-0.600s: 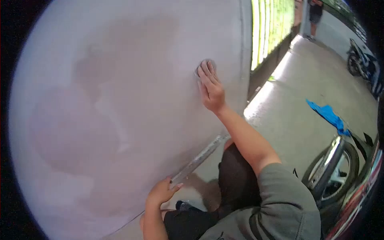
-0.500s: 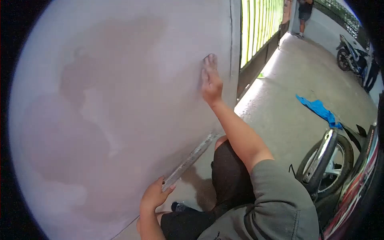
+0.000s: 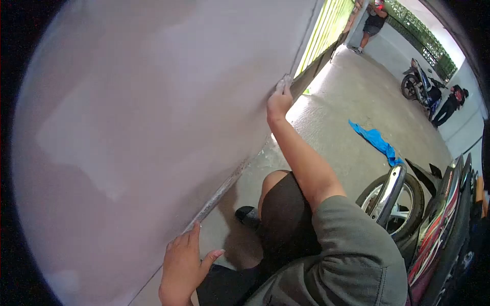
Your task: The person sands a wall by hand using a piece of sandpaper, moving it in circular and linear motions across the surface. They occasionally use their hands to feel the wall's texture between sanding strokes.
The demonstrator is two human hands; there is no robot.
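A large pale wall panel (image 3: pixel 153 117) fills the left side. My right hand (image 3: pixel 280 99) is at its right edge, fingers together and pressed to the surface; whatever lies under the fingertips is too hidden to make out. Low in the view, my left hand (image 3: pixel 184 262) has its thumb and fingers apart and holds nothing. Its fingertips are beside the rough grey strip (image 3: pixel 219 196) along the panel's bottom edge.
A barred gate (image 3: pixel 324 33) stands beyond the panel. On the floor (image 3: pixel 332 127) lies a blue cloth (image 3: pixel 375 139). A motorcycle wheel (image 3: pixel 408 204) and loose wires (image 3: pixel 436 232) are close at right. Farther back are another motorcycle (image 3: pixel 421 89) and two people (image 3: pixel 376 23), (image 3: pixel 449 106).
My right hand has slid rightward to the panel's edge. My left hand has let go of the bottom strip and moved down and left. The view has turned, bringing a second person into sight.
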